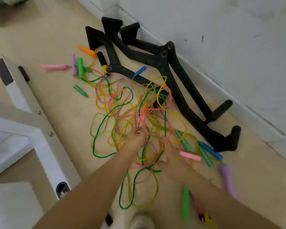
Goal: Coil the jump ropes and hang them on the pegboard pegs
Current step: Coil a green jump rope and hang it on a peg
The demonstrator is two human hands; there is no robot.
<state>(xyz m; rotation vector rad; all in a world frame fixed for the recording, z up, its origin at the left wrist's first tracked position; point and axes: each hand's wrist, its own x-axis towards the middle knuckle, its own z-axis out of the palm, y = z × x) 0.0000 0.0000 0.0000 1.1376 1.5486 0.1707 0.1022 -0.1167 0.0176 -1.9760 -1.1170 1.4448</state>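
Beige floor [56, 90] beside a white wall [221, 30]. A loose tangle of jump ropes [129, 111] sprawls along the wall's line, from far left to near right, beside two black bars [178, 78]. Handles visible: two pink, two blue, two purple, one orange, several green. The left hand [135, 139] pinches cords in the tangle. The right hand [170, 152] is in the tangle too, too blurred to tell its grip.

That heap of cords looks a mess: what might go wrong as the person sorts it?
Both the left hand and right hand are deep in the tangled pile of coloured plastic jump ropes; tugging may tighten knots. Yellow and pink loops lie over the black textured exercise bars by the wall, so they may snag there.
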